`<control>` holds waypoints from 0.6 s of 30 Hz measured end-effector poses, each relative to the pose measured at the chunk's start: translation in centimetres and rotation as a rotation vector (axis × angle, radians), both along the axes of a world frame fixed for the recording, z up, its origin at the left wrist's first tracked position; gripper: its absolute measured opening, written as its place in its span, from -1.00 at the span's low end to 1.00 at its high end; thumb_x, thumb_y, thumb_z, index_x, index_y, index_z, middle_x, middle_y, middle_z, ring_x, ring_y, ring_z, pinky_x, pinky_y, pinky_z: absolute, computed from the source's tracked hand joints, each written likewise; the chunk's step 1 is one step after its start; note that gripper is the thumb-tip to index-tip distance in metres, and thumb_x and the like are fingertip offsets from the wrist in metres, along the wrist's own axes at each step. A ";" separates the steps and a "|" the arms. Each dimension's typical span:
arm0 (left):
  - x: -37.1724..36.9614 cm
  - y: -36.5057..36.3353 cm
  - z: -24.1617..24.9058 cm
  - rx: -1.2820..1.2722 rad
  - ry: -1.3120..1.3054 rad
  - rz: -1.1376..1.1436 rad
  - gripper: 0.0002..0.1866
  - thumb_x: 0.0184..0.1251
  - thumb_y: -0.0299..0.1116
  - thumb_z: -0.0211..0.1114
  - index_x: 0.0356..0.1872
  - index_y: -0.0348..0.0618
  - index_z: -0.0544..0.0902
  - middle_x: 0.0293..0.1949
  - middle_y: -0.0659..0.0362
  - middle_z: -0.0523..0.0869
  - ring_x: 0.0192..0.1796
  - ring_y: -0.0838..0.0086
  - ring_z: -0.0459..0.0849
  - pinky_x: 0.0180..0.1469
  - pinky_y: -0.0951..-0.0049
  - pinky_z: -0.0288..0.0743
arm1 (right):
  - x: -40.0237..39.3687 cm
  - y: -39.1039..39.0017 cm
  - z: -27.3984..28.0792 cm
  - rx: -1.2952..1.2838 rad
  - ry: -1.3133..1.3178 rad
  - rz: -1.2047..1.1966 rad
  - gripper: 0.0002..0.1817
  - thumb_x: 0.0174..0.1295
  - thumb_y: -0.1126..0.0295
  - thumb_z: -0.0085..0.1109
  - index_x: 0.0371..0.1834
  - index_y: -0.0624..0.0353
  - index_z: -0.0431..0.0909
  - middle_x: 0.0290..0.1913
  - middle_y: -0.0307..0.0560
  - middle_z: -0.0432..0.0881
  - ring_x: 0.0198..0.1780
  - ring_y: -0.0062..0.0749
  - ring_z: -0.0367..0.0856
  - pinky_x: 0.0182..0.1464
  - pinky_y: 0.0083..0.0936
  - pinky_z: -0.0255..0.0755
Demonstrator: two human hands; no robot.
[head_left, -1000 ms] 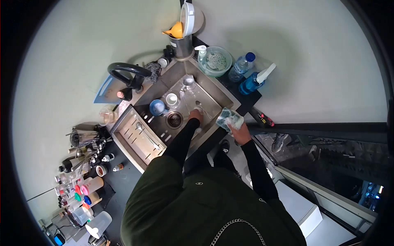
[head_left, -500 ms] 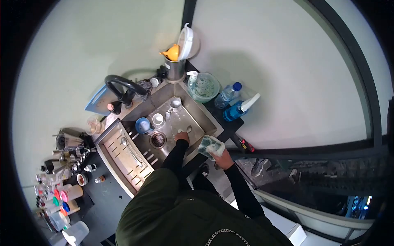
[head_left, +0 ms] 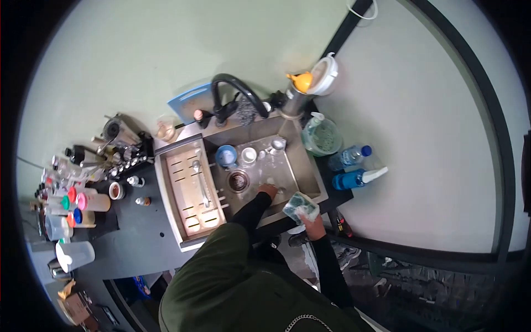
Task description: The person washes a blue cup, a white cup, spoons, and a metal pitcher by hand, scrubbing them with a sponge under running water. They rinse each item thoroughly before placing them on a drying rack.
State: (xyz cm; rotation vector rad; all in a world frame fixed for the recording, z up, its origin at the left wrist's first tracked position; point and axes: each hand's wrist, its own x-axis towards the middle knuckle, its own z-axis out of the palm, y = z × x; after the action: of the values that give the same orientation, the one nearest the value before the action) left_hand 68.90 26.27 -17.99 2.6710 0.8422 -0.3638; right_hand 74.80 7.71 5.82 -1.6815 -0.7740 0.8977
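Note:
My left hand [head_left: 268, 191] is low in the metal sink [head_left: 246, 128], its fingers closed round what appears to be a small spoon [head_left: 280, 191]; only the bowl end shows beside the fingers. Over the sink's front right corner, my right hand [head_left: 314, 227] grips a green-and-white sponge [head_left: 301, 208] covered in foam. A blue mug [head_left: 226, 156], a white cup [head_left: 249, 155] and a small metal cup [head_left: 278, 145] stand on the sink floor behind my left hand. The drain [head_left: 238, 181] lies to the left of it.
A slotted tray [head_left: 185, 182] with a long spoon [head_left: 200, 180] covers the sink's left side. The black faucet [head_left: 238, 80] arches over the back. On the right stand a soapy tub [head_left: 322, 137], a water bottle [head_left: 349, 157] and a blue spray bottle [head_left: 354, 179]. Jars [head_left: 91, 202] crowd the left counter.
My view has turned, so the sink sits further right and lower, with more of the left counter showing. Both hands stay nearly where they were relative to the sink, the sponge still in my right.

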 end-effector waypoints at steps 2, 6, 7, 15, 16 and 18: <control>-0.2 0.3 0.0 -0.027 0.065 -0.088 -0.79 0.26 -0.35 0.10 -0.24 -0.13 0.69 -0.17 0.05 0.72 -0.06 0.20 0.69 -0.07 0.21 0.60 | 0.2 -0.3 -0.5 -0.015 0.011 0.000 -0.58 0.18 0.39 0.23 0.07 0.36 0.44 -0.01 0.06 0.61 0.03 -0.27 0.60 0.07 -0.42 0.43; -0.8 0.5 -0.9 0.060 0.052 -0.241 -0.79 0.25 -0.34 0.12 -0.25 -0.12 0.70 -0.14 0.07 0.71 -0.04 0.17 0.68 -0.06 0.18 0.59 | -0.6 -0.5 -1.1 0.014 0.075 -0.078 -0.60 0.19 0.41 0.20 0.07 0.35 0.45 0.00 0.01 0.60 0.05 -0.29 0.59 0.10 -0.40 0.41; -1.2 0.6 1.7 -0.020 0.065 -0.291 -0.77 0.26 -0.34 0.12 -0.18 -0.11 0.70 -0.10 0.08 0.70 -0.01 0.17 0.68 -0.04 0.19 0.59 | -0.7 -0.8 -1.8 -0.012 0.108 -0.106 -0.60 0.20 0.43 0.19 0.10 0.33 0.43 0.00 -0.02 0.60 0.03 -0.33 0.59 0.08 -0.43 0.42; -0.6 0.1 1.2 -0.142 0.068 -0.421 -0.70 0.28 -0.19 0.11 -0.15 -0.10 0.69 -0.01 0.06 0.67 0.01 0.15 0.66 0.01 0.13 0.55 | -1.7 -1.8 -4.7 -0.035 -0.158 0.023 -0.64 0.26 0.55 0.10 0.13 0.33 0.43 0.09 0.01 0.52 0.13 -0.24 0.51 0.10 -0.35 0.43; -0.5 0.2 2.4 -0.218 0.089 -0.399 -0.71 0.26 -0.22 0.14 -0.12 -0.12 0.69 -0.02 0.05 0.68 0.03 0.15 0.66 0.03 0.15 0.54 | -1.4 -2.1 -5.5 -0.037 -0.466 0.132 -0.66 0.27 0.54 0.09 0.11 0.34 0.45 0.10 0.02 0.52 0.15 -0.24 0.50 0.11 -0.34 0.42; -1.5 0.3 4.5 -0.295 0.110 -0.369 -0.71 0.24 -0.25 0.16 -0.10 -0.13 0.69 -0.03 0.03 0.69 0.05 0.15 0.65 0.04 0.16 0.53 | -1.9 -1.4 -5.8 -0.034 -0.078 -0.048 -0.65 0.27 0.51 0.11 0.12 0.36 0.44 0.11 0.02 0.51 0.16 -0.26 0.49 0.13 -0.35 0.40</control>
State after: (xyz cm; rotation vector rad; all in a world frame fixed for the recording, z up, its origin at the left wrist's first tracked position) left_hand 67.37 26.60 -13.49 2.5323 0.2868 -0.6701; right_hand 72.91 6.31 0.04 -1.7662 -0.7705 0.8203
